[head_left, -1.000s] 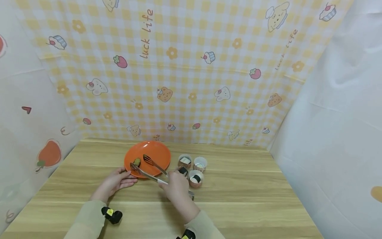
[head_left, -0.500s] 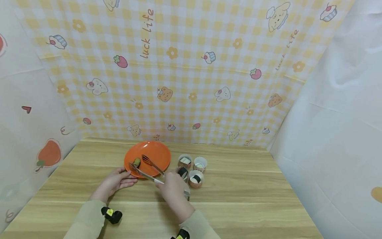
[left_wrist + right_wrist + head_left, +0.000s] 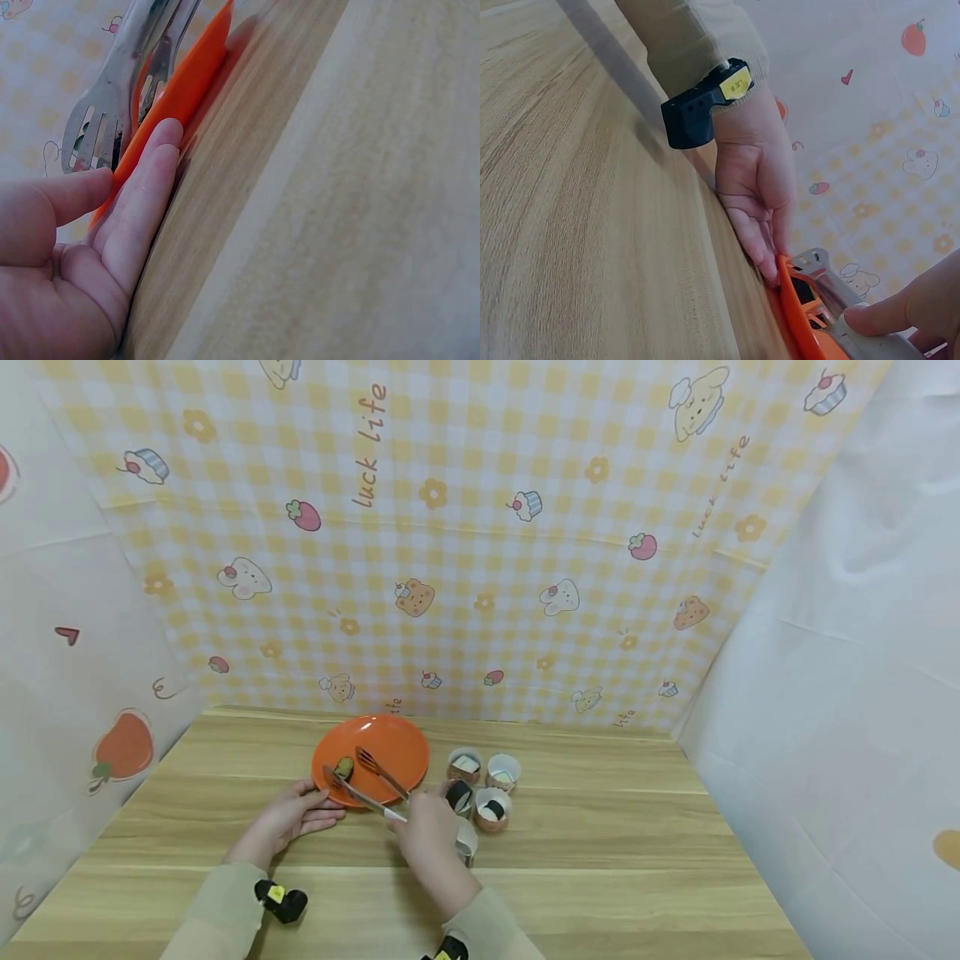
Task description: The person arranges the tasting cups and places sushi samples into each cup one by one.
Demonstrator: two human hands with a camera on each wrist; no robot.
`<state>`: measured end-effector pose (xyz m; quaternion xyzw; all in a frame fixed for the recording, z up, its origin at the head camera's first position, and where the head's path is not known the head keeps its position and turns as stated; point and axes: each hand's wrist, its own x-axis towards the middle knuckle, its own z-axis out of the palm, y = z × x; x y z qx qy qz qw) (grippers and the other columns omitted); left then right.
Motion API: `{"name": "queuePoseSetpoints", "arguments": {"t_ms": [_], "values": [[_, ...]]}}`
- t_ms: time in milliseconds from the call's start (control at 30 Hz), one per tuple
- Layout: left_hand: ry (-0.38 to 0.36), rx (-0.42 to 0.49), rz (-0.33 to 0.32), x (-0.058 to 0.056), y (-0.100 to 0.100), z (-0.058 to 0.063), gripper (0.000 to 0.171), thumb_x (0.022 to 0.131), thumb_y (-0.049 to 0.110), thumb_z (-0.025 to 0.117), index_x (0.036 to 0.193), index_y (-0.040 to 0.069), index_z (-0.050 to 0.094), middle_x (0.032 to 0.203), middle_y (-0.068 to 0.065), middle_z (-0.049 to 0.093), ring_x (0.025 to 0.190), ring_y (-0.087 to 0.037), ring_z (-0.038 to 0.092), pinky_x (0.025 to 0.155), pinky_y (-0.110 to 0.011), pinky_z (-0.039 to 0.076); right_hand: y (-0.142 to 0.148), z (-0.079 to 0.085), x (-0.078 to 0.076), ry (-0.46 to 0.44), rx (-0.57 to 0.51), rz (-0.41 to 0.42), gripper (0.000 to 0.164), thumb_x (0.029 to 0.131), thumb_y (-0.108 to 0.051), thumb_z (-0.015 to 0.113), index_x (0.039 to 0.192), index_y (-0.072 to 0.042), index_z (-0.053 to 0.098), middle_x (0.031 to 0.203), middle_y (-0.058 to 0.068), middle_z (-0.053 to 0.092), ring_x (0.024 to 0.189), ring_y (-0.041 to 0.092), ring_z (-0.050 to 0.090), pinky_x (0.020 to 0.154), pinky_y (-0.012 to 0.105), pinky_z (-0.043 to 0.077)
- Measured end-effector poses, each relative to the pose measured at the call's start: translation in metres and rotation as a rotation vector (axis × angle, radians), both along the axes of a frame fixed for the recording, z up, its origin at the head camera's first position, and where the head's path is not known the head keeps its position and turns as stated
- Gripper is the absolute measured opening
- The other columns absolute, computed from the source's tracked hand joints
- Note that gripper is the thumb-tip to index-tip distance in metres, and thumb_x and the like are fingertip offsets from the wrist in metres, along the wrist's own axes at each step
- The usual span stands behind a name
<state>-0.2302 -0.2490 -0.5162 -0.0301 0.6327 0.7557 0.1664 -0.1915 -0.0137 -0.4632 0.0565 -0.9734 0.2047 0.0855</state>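
My left hand (image 3: 294, 815) pinches the near-left rim of an orange plate (image 3: 397, 747), thumb on top and fingers underneath, as the left wrist view (image 3: 112, 240) shows. In my right hand (image 3: 431, 835) I grip metal tongs (image 3: 372, 806) with a pale handle. Their slotted tips are spread over the plate. A small sushi piece (image 3: 344, 767), greenish on top and dark at the side, lies on the plate between those tips, closer to the left one. In the right wrist view the thumb of my right hand (image 3: 907, 307) presses the tongs' handle.
Several small cups cluster right of the plate. One cup (image 3: 492, 797) holds a white piece with a dark band, another (image 3: 460, 783) a dark-wrapped roll. A further cup (image 3: 468, 835) is partly behind my right hand. A checked cloth (image 3: 480, 635) hangs behind the wooden table (image 3: 600, 860).
My right hand has drawn slightly left and toward me with the tongs, their tips still spread around the sushi piece. The cup behind my hand shows more. My left hand and the plate stay put.
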Motion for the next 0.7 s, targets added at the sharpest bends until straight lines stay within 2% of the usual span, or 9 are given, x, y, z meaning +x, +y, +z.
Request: {"name": "queuePoseSetpoints", "arguments": {"t_ms": [267, 433, 700], "values": [[-0.002, -0.003, 0.001, -0.0002, -0.0006, -0.0017, 0.045, 0.105, 0.009, 0.036, 0.139, -0.013, 0.018, 0.097, -0.013, 0.067, 0.088, -0.024, 0.068, 0.082, -0.039, 0.056, 0.0009, -0.0019, 0.0001, 0.013, 0.035, 0.003, 0.036, 0.072, -0.042, 0.083, 0.073, -0.012, 0.063, 0.064, -0.001, 0.051, 0.053, 0.014, 0.047, 0.041, 0.028, 0.038], [-0.012, -0.003, 0.009, -0.0005, -0.0003, -0.0015, 0.045, 0.105, 0.009, 0.036, 0.14, -0.013, 0.018, 0.096, -0.013, 0.067, 0.088, -0.024, 0.069, 0.081, -0.039, 0.056, 0.0022, -0.003, -0.0003, 0.016, 0.033, 0.008, 0.034, 0.074, -0.041, 0.082, 0.07, -0.013, 0.062, 0.064, -0.002, 0.05, 0.052, 0.014, 0.046, 0.04, 0.028, 0.035], [0.001, -0.006, -0.012, 0.0015, 0.0002, 0.0011, 0.049, 0.105, 0.01, 0.038, 0.14, -0.015, 0.014, 0.097, -0.014, 0.067, 0.089, -0.024, 0.068, 0.081, -0.039, 0.056, 0.0035, -0.0032, -0.004, 0.022, 0.073, 0.009, 0.033, 0.074, -0.041, 0.081, 0.071, -0.014, 0.062, 0.066, 0.0, 0.053, 0.053, 0.015, 0.049, 0.038, 0.029, 0.035]]}}
